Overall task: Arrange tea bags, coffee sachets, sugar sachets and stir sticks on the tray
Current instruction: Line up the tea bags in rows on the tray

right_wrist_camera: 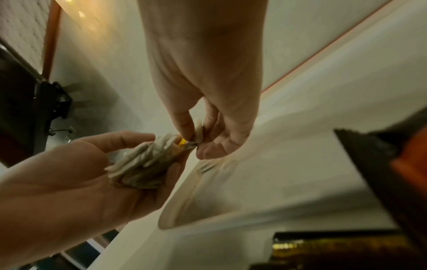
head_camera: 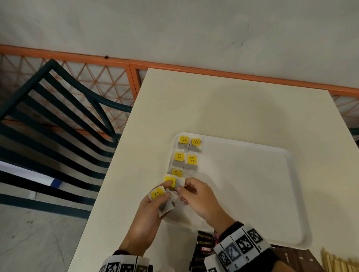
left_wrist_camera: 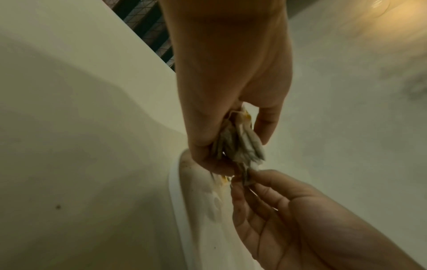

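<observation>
A white tray (head_camera: 258,194) lies on the cream table (head_camera: 193,98). Several tea bags (head_camera: 187,156) with yellow tags lie in two columns along the tray's left side. Over the tray's near left corner my left hand (head_camera: 162,194) grips a fanned bunch of tea bags (head_camera: 165,205). My right hand (head_camera: 181,188) pinches the top tea bag (head_camera: 173,182) of that bunch by its edge. The left wrist view shows the bunch (left_wrist_camera: 238,140) in my left hand (left_wrist_camera: 233,160), with the right fingers (left_wrist_camera: 256,177) on its tip. The right wrist view shows my right hand (right_wrist_camera: 196,144) pinching beside the bunch (right_wrist_camera: 143,164).
Black coffee sachets (head_camera: 202,251) lie by my right wrist at the table's front edge, brown sachets (head_camera: 297,258) to their right and pale stir sticks (head_camera: 346,262) in the corner. A dark slatted chair (head_camera: 52,120) stands left of the table, with an orange fence (head_camera: 131,76) behind it.
</observation>
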Available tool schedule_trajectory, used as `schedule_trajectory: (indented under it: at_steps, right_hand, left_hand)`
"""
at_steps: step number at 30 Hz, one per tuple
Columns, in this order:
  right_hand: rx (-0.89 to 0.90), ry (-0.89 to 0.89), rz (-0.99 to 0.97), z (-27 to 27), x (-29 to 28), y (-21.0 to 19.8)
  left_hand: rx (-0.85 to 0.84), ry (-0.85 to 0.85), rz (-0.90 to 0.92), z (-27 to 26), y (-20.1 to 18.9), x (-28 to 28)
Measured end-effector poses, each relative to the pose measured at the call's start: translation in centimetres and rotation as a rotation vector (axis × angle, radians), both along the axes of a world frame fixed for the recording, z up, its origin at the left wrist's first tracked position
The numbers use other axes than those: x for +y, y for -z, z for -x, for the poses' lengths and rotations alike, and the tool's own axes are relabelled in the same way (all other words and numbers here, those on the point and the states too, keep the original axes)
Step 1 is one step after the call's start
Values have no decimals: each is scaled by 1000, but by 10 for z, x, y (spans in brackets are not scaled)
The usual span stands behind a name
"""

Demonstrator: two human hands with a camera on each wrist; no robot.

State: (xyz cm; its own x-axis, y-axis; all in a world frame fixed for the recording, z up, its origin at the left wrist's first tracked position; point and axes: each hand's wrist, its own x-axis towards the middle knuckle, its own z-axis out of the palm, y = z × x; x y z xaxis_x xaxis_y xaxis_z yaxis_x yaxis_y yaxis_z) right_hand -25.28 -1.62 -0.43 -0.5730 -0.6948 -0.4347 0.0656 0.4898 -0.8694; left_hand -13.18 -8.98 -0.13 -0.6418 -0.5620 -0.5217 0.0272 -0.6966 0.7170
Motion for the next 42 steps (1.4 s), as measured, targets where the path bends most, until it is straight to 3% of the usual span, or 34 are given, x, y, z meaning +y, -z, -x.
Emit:
schedule_trajectory:
  at_steps: [3, 5, 8, 12, 15, 21, 28, 39, 42]
  right_hand:
    - [-145, 73, 0, 5, 4, -1]
    - [-200, 28, -23, 8, 7, -4]
    - [-112, -90, -73, 9, 12, -4]
    - [34, -69, 42, 13, 16, -4]
    - [76, -70, 23, 17, 16, -3]
    - [51, 171, -97, 28, 10, 13]
    - [163, 261, -106, 31, -4, 24]
    - [299, 187, -165, 26, -5, 15]
    - [207, 109, -170, 18, 1, 1]
  left_hand:
    - [2, 21, 6, -1, -1, 0]
    - [15, 39, 5, 0, -2, -1]
    - [43, 71, 8, 0, -3, -1]
    - [76, 142, 29, -2, -3, -1]
    - [80, 133, 6, -2, -2, 0]
    - [49, -47, -38, -1, 0, -3]
    - [33, -115, -89, -4, -2, 0]
    - [99, -167, -134, 0, -5, 3]
    - [116, -183, -171, 0, -4, 2]
